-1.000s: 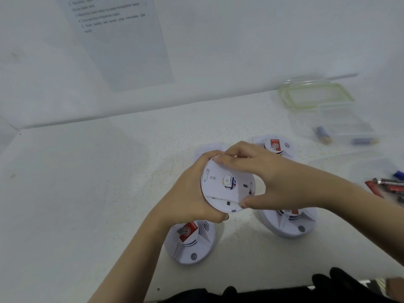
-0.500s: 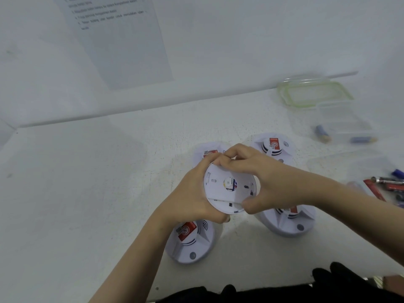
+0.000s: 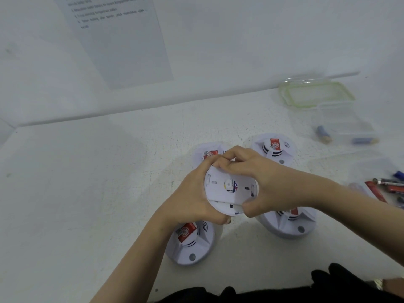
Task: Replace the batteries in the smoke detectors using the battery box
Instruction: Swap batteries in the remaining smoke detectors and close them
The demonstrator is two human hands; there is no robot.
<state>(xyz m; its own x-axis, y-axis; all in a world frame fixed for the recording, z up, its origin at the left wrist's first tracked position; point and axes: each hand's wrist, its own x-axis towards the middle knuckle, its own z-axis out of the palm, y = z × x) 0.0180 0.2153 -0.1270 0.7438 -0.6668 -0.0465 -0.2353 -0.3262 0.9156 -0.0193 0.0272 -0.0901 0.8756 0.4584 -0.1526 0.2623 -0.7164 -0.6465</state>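
1. Head view: a white round held detector is kept above the surface, with its flat back turned towards the camera.
2. It is gripped by the left hand, whose fingers are curled round its left rim and underside.
3. It is also gripped by the right hand. The fingers are bent over the top edge and the thumb is pressed to the lower right edge.
4. Four more units are set face up on the surface, each with a red label:
   - The near-left detector is partly covered by the left wrist.
   - The near-right detector is partly covered by the right hand.
   - The far-left detector is mostly hidden behind the fingers.
   - The far-right detector is seen in full.
5. A clear box is seen open at the far right of the surface. Two batteries are seen in it, blurred.
6. A green-rimmed lid is laid just behind the box, by the wall.
7. Red and blue items are scattered at the right edge, too blurred to be named.
8. A printed sheet is fixed to the wall.
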